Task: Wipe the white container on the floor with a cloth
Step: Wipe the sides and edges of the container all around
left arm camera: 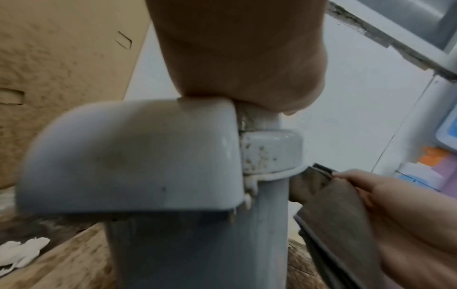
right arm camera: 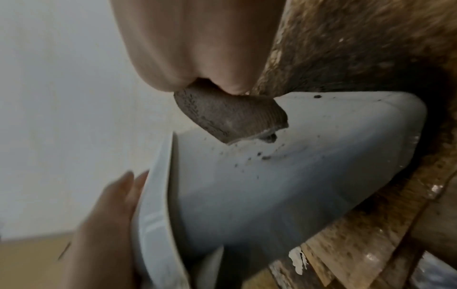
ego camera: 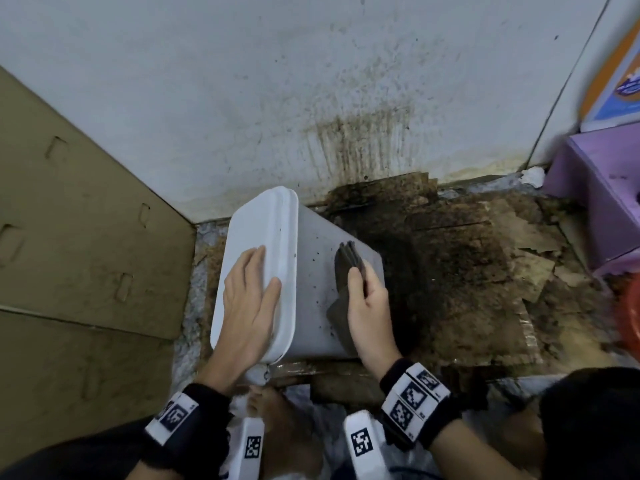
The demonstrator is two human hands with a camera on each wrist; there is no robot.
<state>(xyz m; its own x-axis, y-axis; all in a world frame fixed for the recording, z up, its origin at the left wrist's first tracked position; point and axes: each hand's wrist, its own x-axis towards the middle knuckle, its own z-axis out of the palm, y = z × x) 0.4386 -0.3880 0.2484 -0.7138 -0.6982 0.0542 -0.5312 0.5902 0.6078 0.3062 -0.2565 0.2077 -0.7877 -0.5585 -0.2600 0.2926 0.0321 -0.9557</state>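
Note:
A white lidded container (ego camera: pixel 311 306) stands tilted to the left on the dirty floor, dark specks dotting its side (right arm camera: pixel 284 185). My left hand (ego camera: pixel 251 296) lies flat on its lid (ego camera: pixel 256 237), fingers straight. My right hand (ego camera: pixel 367 303) grips a folded dark grey-brown cloth (ego camera: pixel 346 268) and presses it against the container's side wall. In the right wrist view the cloth (right arm camera: pixel 230 117) sticks out from between my fingers onto the speckled wall. The left wrist view shows the lid's latch (left arm camera: pixel 138 156) close up, and the cloth (left arm camera: pixel 329 205) beside the container.
Stained, crumbling brown cardboard (ego camera: pixel 467 271) covers the floor to the right of the container. A large cardboard sheet (ego camera: pixel 79 220) leans at the left. The white wall (ego camera: pixel 311 81) behind is streaked with dirt. A purple box (ego camera: pixel 602 192) stands at the right.

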